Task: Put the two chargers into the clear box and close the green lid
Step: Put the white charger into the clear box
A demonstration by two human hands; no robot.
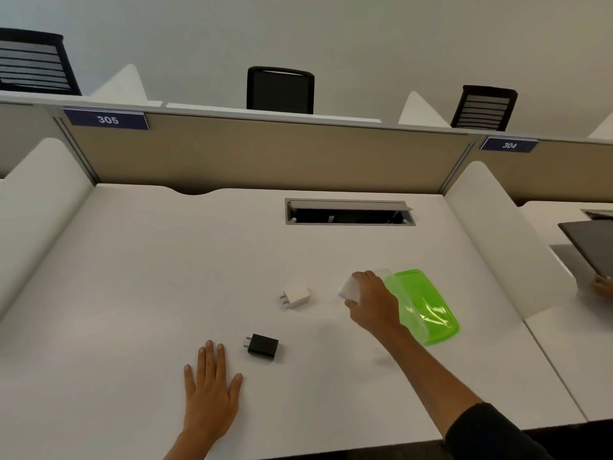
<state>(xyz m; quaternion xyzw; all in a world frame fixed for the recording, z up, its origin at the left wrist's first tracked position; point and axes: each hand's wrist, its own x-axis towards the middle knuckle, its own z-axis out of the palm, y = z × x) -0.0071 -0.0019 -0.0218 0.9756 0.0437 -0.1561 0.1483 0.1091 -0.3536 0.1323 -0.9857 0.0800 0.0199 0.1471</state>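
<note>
A white charger (296, 297) lies on the white desk (132, 293), prongs pointing left. Nearer to me lies a black charger (262, 345), prongs also to the left. My right hand (371, 303) grips the clear box (350, 289) and holds it tilted, partly over the green lid (431, 307), which lies flat on the desk to the right. My left hand (212, 386) rests flat on the desk with its fingers spread, just left of the black charger and not touching it. The inside of the box is not visible.
An open cable hatch (350, 212) sits in the desk at the back. White side dividers (504, 240) and a beige partition (265, 154) close off the desk. On the neighbouring desk to the right, another person's hand (603, 285) holds a dark laptop (593, 244).
</note>
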